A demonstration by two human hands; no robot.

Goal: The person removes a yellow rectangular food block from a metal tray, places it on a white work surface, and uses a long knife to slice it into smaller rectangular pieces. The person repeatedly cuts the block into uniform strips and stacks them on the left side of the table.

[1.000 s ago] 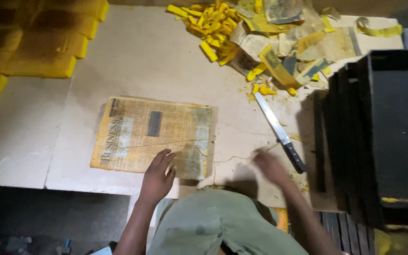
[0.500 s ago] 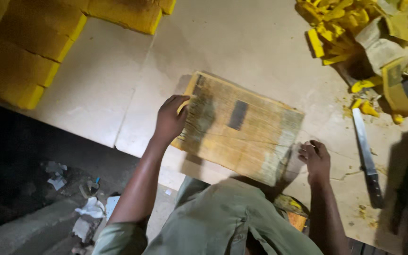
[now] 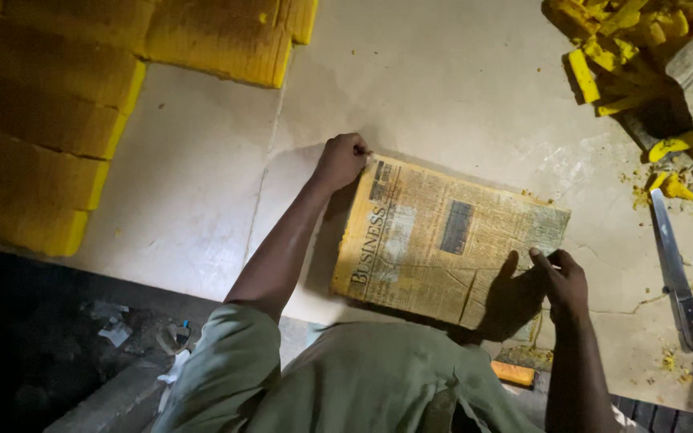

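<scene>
We have drawn the newspaper sheet [image 3: 443,240] closer on the tabletop [image 3: 443,88], our left hand [image 3: 340,160] now pinching its far corner, our right hand [image 3: 561,277] fingers [image 3: 541,258] spread on its near edge.

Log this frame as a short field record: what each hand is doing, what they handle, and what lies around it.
left hand: left hand closed on the far left corner of the folded newspaper
right hand: right hand fingers spread, resting at the paper's near right edge
newspaper: yellowed, flat on the pale table
left side: yellow blocks in rows
right side: long knife lying flat, apart from both hands
top right: yellow cut scraps in a pile
</scene>
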